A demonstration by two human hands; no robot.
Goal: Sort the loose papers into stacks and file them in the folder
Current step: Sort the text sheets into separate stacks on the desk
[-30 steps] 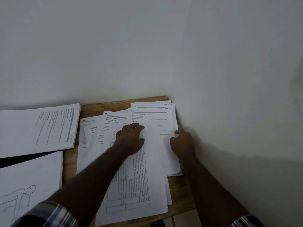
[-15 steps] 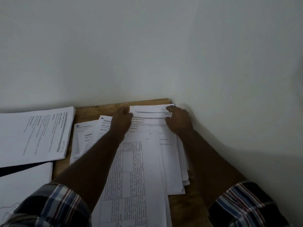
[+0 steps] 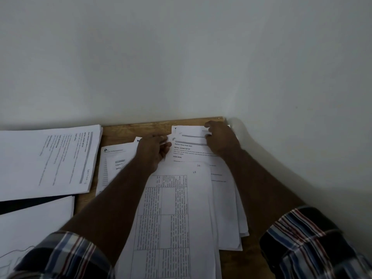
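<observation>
A loose pile of printed papers (image 3: 191, 150) lies fanned on the wooden table (image 3: 128, 130), against the wall on the right. On top of it, nearer me, lies a sheet with a ruled grid of text (image 3: 171, 214). My left hand (image 3: 154, 152) grips the far left edge of the upper sheets with curled fingers. My right hand (image 3: 221, 139) holds their far right corner, fingers bent over the top edge. More sheets (image 3: 114, 158) poke out under my left forearm. A dark folder (image 3: 30, 204) shows as a strip at the left, mostly covered.
A squared stack of printed pages (image 3: 46, 162) sits at the far left, turned sideways. Below it lies another stack with a line drawing on top (image 3: 34, 222). Pale walls (image 3: 281, 97) close the table's back and right sides.
Both hands have slid from the middle of the pile to its far end, and now hold the top corners of the upper sheets. My head has leaned forward.
</observation>
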